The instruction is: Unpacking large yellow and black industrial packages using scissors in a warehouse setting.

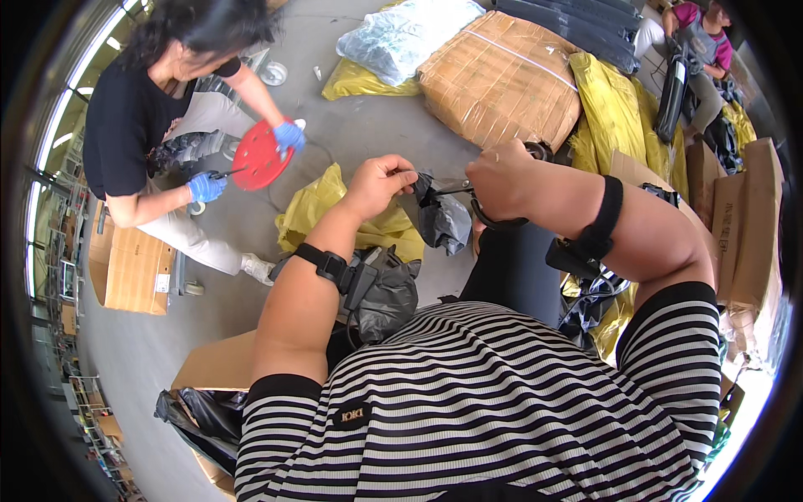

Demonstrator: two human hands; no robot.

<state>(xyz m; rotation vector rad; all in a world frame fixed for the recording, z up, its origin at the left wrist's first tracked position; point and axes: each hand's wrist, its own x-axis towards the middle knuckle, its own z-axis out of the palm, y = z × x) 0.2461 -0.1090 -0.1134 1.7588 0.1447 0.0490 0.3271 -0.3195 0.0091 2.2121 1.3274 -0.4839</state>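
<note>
Left hand (381, 180): fingers curled tight, pinching the upper edge of a dark grey plastic bag (443, 219). The bag hangs limp from that pinch, long axis running down and slightly to the person's right.

Right hand (500, 180): closed in a fist around the handles of a pair of scissors (456, 188). Handle loops mostly hidden inside the fist; only a dark ring shows under the knuckles. Blades lie roughly level, pointing left toward the bag's top, tips at or in the plastic; how far the blades are parted is hard to tell.

Bag sits between the two hands, in front of the chest. Beyond the bag: a large taped cardboard bale (502, 75). Below the bag: crumpled yellow plastic sheet (335, 213) on the floor.

Left of the bag, well apart: a co-worker in blue gloves (289, 135) holding a red disc (258, 156). Their tool is too small to identify.
</note>
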